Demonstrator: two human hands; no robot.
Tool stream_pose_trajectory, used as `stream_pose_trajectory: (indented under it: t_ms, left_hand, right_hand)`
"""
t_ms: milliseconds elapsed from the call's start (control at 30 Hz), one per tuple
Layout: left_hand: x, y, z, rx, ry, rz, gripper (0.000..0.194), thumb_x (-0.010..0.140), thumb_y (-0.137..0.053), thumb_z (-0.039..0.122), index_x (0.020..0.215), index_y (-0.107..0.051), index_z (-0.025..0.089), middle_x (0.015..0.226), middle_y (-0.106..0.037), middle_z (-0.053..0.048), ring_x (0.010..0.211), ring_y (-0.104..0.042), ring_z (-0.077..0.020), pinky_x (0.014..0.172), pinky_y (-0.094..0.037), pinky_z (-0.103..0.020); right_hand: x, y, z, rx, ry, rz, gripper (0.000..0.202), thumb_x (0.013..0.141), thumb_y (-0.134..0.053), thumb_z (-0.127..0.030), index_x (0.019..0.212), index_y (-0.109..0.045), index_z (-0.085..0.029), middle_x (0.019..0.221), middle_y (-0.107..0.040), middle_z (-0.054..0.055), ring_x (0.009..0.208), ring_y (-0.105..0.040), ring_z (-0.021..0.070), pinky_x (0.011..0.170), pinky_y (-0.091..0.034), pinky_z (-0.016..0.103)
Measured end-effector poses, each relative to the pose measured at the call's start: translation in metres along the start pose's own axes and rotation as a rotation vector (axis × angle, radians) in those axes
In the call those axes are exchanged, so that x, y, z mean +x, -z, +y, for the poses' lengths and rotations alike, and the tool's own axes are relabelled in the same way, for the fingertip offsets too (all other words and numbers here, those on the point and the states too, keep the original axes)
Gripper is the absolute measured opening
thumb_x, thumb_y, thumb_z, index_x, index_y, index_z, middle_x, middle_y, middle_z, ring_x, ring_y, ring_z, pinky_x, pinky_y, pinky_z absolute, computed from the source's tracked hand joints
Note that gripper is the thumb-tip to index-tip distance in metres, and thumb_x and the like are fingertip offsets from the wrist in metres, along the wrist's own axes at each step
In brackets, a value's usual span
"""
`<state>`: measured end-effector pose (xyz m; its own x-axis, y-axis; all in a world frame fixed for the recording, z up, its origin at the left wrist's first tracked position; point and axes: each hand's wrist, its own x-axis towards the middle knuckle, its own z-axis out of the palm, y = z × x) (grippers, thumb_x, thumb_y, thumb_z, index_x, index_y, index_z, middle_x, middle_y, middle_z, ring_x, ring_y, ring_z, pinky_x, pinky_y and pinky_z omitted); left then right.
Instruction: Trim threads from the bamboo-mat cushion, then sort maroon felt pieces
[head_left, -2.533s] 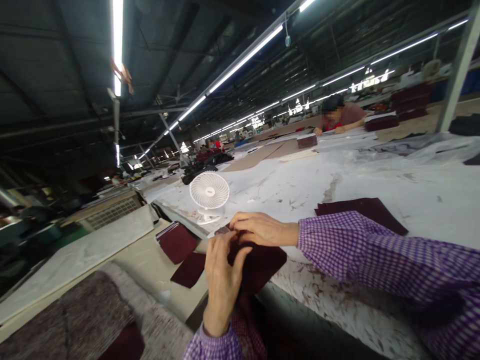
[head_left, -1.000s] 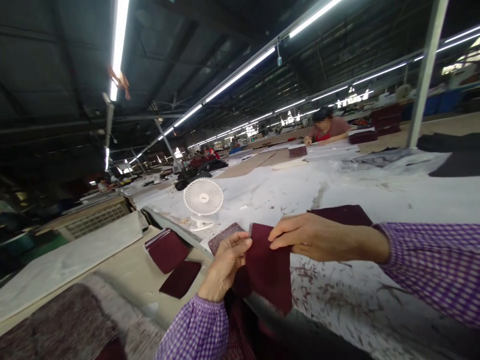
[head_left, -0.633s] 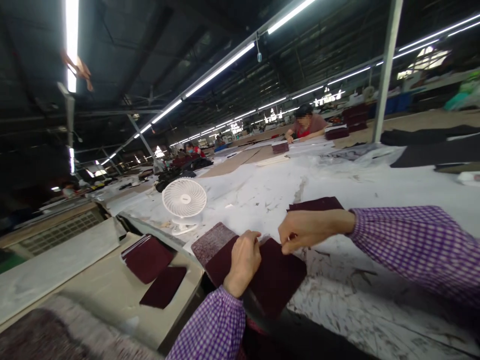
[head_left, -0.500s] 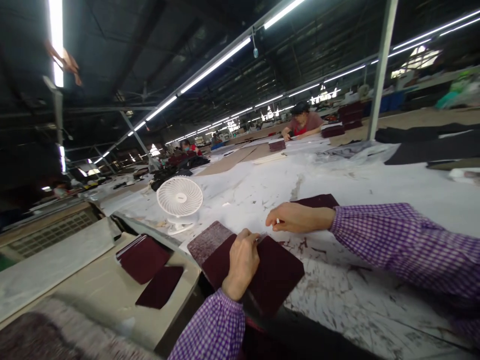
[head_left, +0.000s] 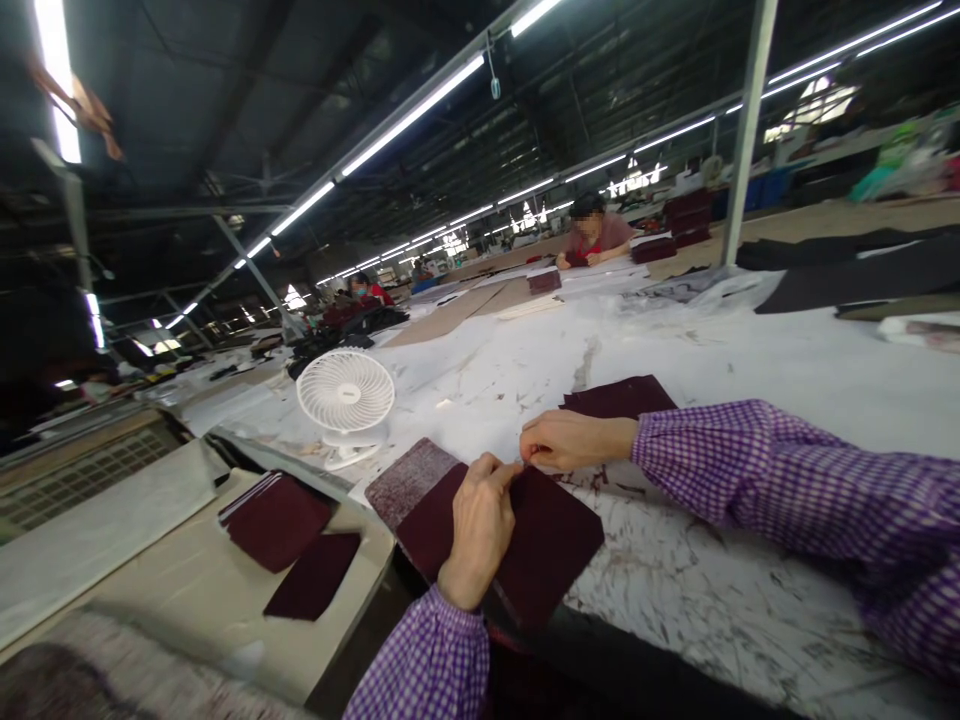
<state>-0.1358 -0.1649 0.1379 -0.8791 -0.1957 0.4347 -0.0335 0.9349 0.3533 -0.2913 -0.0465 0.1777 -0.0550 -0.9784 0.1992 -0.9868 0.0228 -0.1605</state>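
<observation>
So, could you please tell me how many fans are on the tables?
1. A white fan stands on the white-covered table, beyond the maroon fabric piece under the left hand. Others farther down the hall may be hidden.

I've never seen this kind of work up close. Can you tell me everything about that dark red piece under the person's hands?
The dark red fabric piece is a flat, roughly rectangular cut of fuzzy-looking cloth. It lies on the white table at its near edge, one corner overhanging. The left hand rests on it; the right hand touches its far edge. It overlaps a speckled mauve piece.
</observation>
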Motion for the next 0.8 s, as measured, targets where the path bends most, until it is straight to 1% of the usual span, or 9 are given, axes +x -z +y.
stream_pose_trajectory:
  t_ms: [100, 267, 333, 433, 533, 600, 667, 733, 800]
  left_hand:
    - [0.001, -0.001, -0.001, 0.02, -0.006, 0.004, 0.035, 0.089, -0.041, 0.007, 0.108, -0.067, 0.02, 0.086, -0.058, -0.004, 0.084, -0.055, -0.0174, 0.075, -0.043, -0.027]
    - [0.001, -0.001, -0.002, 0.09, -0.05, -0.017, 0.035, 0.09, -0.041, 0.008, 0.102, -0.069, 0.022, 0.082, -0.057, -0.003, 0.083, -0.053, -0.018, 0.073, -0.042, -0.028]
    - [0.0, -0.002, -0.002, 0.123, -0.078, -0.024, 0.035, 0.089, -0.041, 0.007, 0.1, -0.07, 0.023, 0.083, -0.057, -0.003, 0.083, -0.052, -0.0181, 0.074, -0.042, -0.028]
    - [0.0, -0.002, -0.001, 0.193, -0.124, -0.033, 0.036, 0.088, -0.041, 0.004, 0.099, -0.07, 0.022, 0.085, -0.057, -0.004, 0.083, -0.051, -0.0183, 0.078, -0.042, -0.03]
    - [0.001, -0.002, 0.001, 0.259, -0.144, -0.046, 0.035, 0.088, -0.04, 0.006, 0.099, -0.069, 0.022, 0.086, -0.057, -0.004, 0.082, -0.05, -0.0191, 0.08, -0.043, -0.032]
    - [0.001, -0.001, 0.002, 0.269, -0.139, -0.054, 0.034, 0.088, -0.04, 0.007, 0.097, -0.069, 0.022, 0.087, -0.057, -0.004, 0.083, -0.051, -0.0192, 0.079, -0.043, -0.032]
    - [0.001, -0.001, 0.003, 0.269, -0.13, -0.057, 0.034, 0.088, -0.04, 0.006, 0.095, -0.069, 0.022, 0.088, -0.058, -0.004, 0.084, -0.051, -0.0191, 0.079, -0.044, -0.031]
    - [0.001, -0.001, 0.003, 0.275, -0.13, -0.056, 0.034, 0.087, -0.041, 0.006, 0.096, -0.069, 0.022, 0.089, -0.058, -0.004, 0.084, -0.051, -0.0191, 0.078, -0.044, -0.03]
    - [0.0, -0.002, 0.002, 0.279, -0.132, -0.044, 0.034, 0.088, -0.041, 0.006, 0.1, -0.068, 0.022, 0.09, -0.058, -0.004, 0.085, -0.052, -0.0191, 0.078, -0.044, -0.03]
  right_hand:
    - [-0.001, -0.004, -0.002, -0.122, 0.049, 0.009, 0.015, 0.082, -0.051, -0.013, 0.085, -0.067, -0.015, 0.085, -0.066, 0.004, 0.074, -0.056, 0.0145, 0.062, -0.035, 0.025]
    - [-0.004, -0.011, -0.002, -0.471, 0.235, 0.03, 0.016, 0.089, -0.045, -0.014, 0.087, -0.061, -0.013, 0.087, -0.06, 0.005, 0.068, -0.051, 0.0145, 0.052, -0.03, 0.027]
    - [-0.005, -0.014, 0.0, -0.527, 0.305, 0.034, 0.015, 0.09, -0.045, -0.013, 0.088, -0.06, -0.013, 0.088, -0.06, 0.004, 0.069, -0.051, 0.0145, 0.054, -0.032, 0.028]
    - [-0.008, -0.018, 0.005, -0.574, 0.384, 0.041, 0.017, 0.092, -0.043, -0.012, 0.091, -0.061, -0.012, 0.089, -0.059, 0.006, 0.077, -0.052, 0.0164, 0.059, -0.037, 0.028]
    - [-0.01, -0.016, 0.01, -0.545, 0.36, 0.032, 0.018, 0.092, -0.044, -0.013, 0.094, -0.062, -0.012, 0.091, -0.06, 0.007, 0.085, -0.054, 0.0185, 0.065, -0.041, 0.029]
    - [-0.011, -0.011, 0.013, -0.488, 0.265, 0.012, 0.018, 0.09, -0.047, -0.01, 0.093, -0.064, -0.013, 0.091, -0.061, 0.007, 0.085, -0.055, 0.0183, 0.067, -0.043, 0.028]
    - [-0.011, -0.006, 0.012, -0.385, 0.169, 0.022, 0.024, 0.085, -0.047, -0.003, 0.097, -0.064, -0.014, 0.094, -0.062, 0.007, 0.086, -0.058, 0.0173, 0.069, -0.044, 0.027]
    - [-0.012, -0.004, 0.007, -0.237, 0.154, 0.043, 0.033, 0.081, -0.046, 0.001, 0.105, -0.063, -0.014, 0.103, -0.063, 0.008, 0.091, -0.059, 0.0163, 0.074, -0.046, 0.027]
    - [-0.012, -0.006, -0.003, -0.116, 0.176, 0.051, 0.035, 0.081, -0.045, -0.001, 0.109, -0.062, -0.012, 0.106, -0.064, 0.009, 0.093, -0.06, 0.0165, 0.079, -0.046, 0.027]
